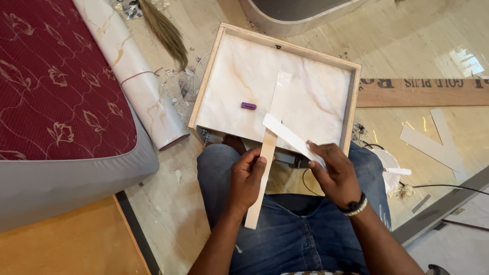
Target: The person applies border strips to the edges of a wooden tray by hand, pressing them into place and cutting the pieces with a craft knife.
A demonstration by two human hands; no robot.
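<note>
Glossy beige marble floor (407, 30) — shallow wooden drawer with marble-look base (244, 76) before knees. Left hand (247, 178) closed round long pale laminate strip (257, 203); right hand (333, 173) pinches white backing strip (288, 135) — peeled diagonally over drawer edge.

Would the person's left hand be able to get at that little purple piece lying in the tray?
Probably yes, but not right away. The purple piece lies uncovered in the tray, with nothing between it and the left hand. That hand, though, is gripping a long pale strip, which it would have to release first.
</note>
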